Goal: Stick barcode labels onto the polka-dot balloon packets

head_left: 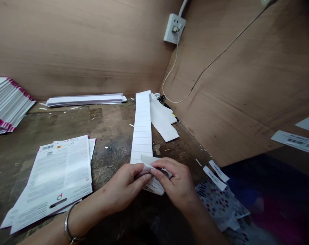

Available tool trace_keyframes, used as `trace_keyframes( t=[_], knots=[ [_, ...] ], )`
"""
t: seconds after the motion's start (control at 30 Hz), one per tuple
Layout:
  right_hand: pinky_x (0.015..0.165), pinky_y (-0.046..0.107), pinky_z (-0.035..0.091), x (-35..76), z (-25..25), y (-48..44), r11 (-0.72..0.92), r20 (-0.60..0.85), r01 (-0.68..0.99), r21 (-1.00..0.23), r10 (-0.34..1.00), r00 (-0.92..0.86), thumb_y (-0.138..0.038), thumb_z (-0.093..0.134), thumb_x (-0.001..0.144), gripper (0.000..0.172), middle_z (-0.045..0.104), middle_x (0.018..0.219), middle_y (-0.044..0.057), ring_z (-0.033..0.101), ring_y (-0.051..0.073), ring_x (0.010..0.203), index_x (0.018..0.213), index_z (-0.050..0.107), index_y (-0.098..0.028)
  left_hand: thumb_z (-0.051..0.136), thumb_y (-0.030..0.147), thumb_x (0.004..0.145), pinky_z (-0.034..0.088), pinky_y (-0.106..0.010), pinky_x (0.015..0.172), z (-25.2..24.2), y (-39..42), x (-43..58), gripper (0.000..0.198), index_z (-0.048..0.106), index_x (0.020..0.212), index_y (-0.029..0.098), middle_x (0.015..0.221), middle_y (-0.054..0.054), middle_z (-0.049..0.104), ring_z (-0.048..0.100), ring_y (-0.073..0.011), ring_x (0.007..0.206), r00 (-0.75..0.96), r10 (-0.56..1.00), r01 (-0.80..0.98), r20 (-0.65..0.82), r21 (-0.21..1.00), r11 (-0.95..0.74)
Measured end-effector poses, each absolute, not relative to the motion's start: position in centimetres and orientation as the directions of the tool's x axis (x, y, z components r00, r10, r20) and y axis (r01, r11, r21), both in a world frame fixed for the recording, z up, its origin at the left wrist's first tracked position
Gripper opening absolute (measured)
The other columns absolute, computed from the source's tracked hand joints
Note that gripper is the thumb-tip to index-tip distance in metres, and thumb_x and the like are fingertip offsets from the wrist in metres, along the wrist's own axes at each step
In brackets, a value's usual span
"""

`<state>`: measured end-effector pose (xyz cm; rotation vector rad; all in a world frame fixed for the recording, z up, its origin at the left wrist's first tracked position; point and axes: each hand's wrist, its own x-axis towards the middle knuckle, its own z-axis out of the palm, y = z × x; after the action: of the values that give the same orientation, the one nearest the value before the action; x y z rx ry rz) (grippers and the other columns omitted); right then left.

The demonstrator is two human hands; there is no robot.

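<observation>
Printed cards [54, 173] left of label strip [142, 131], wall socket [171, 27] above, drooping cable [217, 58]

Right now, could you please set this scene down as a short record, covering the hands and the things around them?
Left hand: pinching label paper
Right hand: pinching the same paper
Label strip: stretching away from the hands across the table
Left of strip: printed cards, loosely overlapped
Far left: magenta-edged stack
Power: socket on the wall, plug inserted
</observation>
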<state>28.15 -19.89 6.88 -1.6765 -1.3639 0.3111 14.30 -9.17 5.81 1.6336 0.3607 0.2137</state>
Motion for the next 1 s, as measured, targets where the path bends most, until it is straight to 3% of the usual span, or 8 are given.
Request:
trace_keyframes(
  t=[0.27, 0.4, 0.5, 0.53, 0.6, 0.67, 0.73, 1.0],
  knots=[
    [0.060, 0.026, 0.049, 27.1, 5.3, -19.3, -0.052, 0.279, 0.458, -0.887, 0.731, 0.623, -0.031, 0.058, 0.085, 0.016, 0.067, 0.075, 0.002, 0.062, 0.017, 0.068, 0.080, 0.067, -0.019, 0.048, 0.035, 0.086, 0.045, -0.025, 0.069, 5.5, -9.1, 14.4, 0.026, 0.065, 0.086, 0.015, 0.083, -0.002, 0.067, 0.058, -0.0188, 0.077, 0.930, 0.354, 0.129, -0.102, 0.990, -0.054],
    [0.058, 0.030, 0.052, 30.1, 4.6, -19.9, 0.016, 0.351, 0.368, -0.930, 0.347, 0.870, -0.039, 0.053, 0.088, 0.025, 0.067, 0.072, 0.003, 0.063, 0.018, 0.065, 0.085, 0.063, -0.016, 0.048, 0.037, 0.086, 0.047, -0.029, 0.077, 4.7, -9.1, 14.4, 0.029, 0.068, 0.093, 0.016, 0.090, -0.004, 0.071, 0.062, -0.0235, 0.087, 0.927, 0.339, 0.178, -0.162, 0.984, -0.018],
    [0.075, 0.039, 0.051, 34.2, 5.4, -23.2, -0.104, 0.623, 0.620, -0.778, -0.002, 0.782, -0.034, 0.057, 0.086, 0.018, 0.067, 0.082, 0.006, 0.063, 0.021, 0.079, 0.087, 0.063, -0.017, 0.051, 0.041, 0.085, 0.048, -0.029, 0.080, 4.3, -9.0, 14.4, 0.031, 0.068, 0.097, 0.017, 0.091, -0.003, 0.072, 0.063, -0.0243, 0.088, 0.883, 0.420, 0.227, -0.209, 0.974, 0.007],
    [0.080, 0.041, 0.049, 35.4, 5.7, -24.8, -0.231, 0.747, 0.728, -0.646, 0.009, 0.665, -0.030, 0.061, 0.084, 0.013, 0.068, 0.085, 0.007, 0.062, 0.023, 0.084, 0.086, 0.065, -0.018, 0.053, 0.043, 0.084, 0.048, -0.029, 0.080, 4.2, -8.9, 14.5, 0.033, 0.068, 0.098, 0.018, 0.091, -0.003, 0.072, 0.064, -0.0245, 0.089, 0.863, 0.453, 0.239, -0.224, 0.971, 0.024],
    [0.086, 0.043, 0.046, 37.2, 5.7, -28.1, -0.433, 0.877, 0.865, -0.252, 0.276, 0.394, -0.021, 0.065, 0.080, 0.007, 0.069, 0.089, 0.008, 0.060, 0.024, 0.089, 0.086, 0.067, -0.020, 0.055, 0.046, 0.083, 0.048, -0.030, 0.081, 4.0, -8.6, 14.6, 0.037, 0.067, 0.102, 0.018, 0.092, -0.003, 0.072, 0.064, -0.0253, 0.090, 0.833, 0.497, 0.247, -0.245, 0.967, 0.062],
    [0.085, 0.042, 0.046, 38.0, 4.9, -30.8, -0.432, 0.783, 0.902, 0.022, 0.568, 0.253, -0.016, 0.065, 0.080, 0.010, 0.071, 0.087, 0.007, 0.059, 0.023, 0.088, 0.087, 0.069, -0.021, 0.057, 0.049, 0.081, 0.049, -0.032, 0.082, 3.8, -8.4, 14.7, 0.040, 0.067, 0.104, 0.018, 0.094, -0.004, 0.072, 0.064, -0.0263, 0.090, 0.830, 0.499, 0.234, -0.249, 0.968, 0.095],
    [0.081, 0.039, 0.049, 38.3, 3.2, -32.4, -0.395, 0.699, 0.916, 0.076, 0.676, 0.234, -0.015, 0.062, 0.081, 0.012, 0.071, 0.085, 0.005, 0.059, 0.022, 0.086, 0.088, 0.069, -0.022, 0.058, 0.050, 0.080, 0.049, -0.035, 0.085, 3.6, -8.3, 14.7, 0.041, 0.067, 0.104, 0.018, 0.097, -0.005, 0.072, 0.064, -0.0274, 0.092, 0.835, 0.490, 0.221, -0.252, 0.968, 0.122],
    [0.080, 0.038, 0.052, 38.1, 0.3, -32.9, -0.322, 0.520, 0.947, -0.006, 0.807, 0.278, -0.020, 0.056, 0.086, 0.018, 0.071, 0.098, 0.005, 0.060, 0.021, 0.089, 0.099, 0.068, -0.022, 0.057, 0.052, 0.081, 0.048, -0.034, 0.089, 2.9, -8.3, 14.4, 0.044, 0.065, 0.108, 0.019, 0.104, -0.005, 0.071, 0.063, -0.0254, 0.095, 0.841, 0.459, 0.244, -0.287, 0.958, 0.151]
  ],
)
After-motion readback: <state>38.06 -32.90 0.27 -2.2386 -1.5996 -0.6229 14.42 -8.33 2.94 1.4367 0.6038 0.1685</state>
